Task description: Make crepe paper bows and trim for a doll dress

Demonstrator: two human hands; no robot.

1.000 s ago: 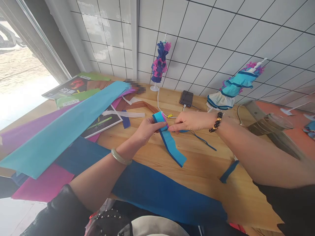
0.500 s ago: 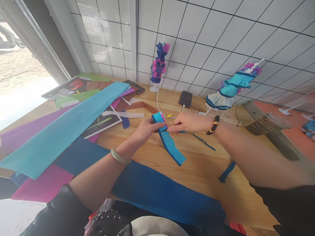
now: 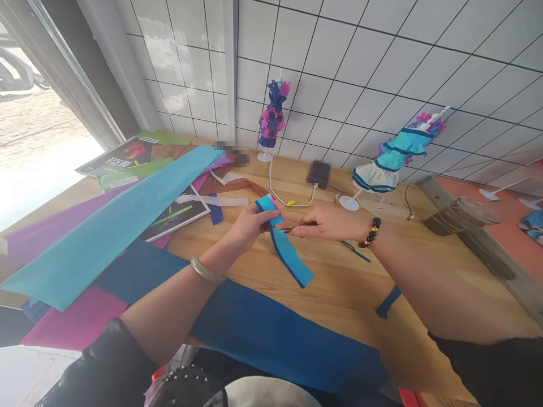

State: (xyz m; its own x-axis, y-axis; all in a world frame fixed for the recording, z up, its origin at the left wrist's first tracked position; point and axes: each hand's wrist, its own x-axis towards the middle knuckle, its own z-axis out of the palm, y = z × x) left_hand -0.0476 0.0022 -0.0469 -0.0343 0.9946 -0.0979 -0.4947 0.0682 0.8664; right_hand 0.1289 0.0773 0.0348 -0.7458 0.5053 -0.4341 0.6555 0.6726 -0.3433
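Near the middle of the wooden table, my left hand (image 3: 250, 227) pinches a folded light blue strip (image 3: 292, 257) with a dark blue edge. A narrow magenta band shows at its upper fold, and its loose end hangs down to the right. Just right of the strip, my right hand (image 3: 328, 223) is closed round a thin dark tool (image 3: 287, 230), whose tip touches or nearly touches the strip. Most of the tool is hidden by the fingers, so its kind is unclear.
Long blue, purple and pink sheets (image 3: 127, 217) cover the left, over booklets (image 3: 178, 217). A dark blue sheet (image 3: 288, 333) crosses the front. Two dressed figures on stands (image 3: 274, 116) (image 3: 403, 152) stand by the tiled wall. A cup (image 3: 458, 215) lies at the right.
My right hand has drawn slightly right from the strip, and the dark tool now shows at its fingertips. My left hand and the strip have shifted slightly left.
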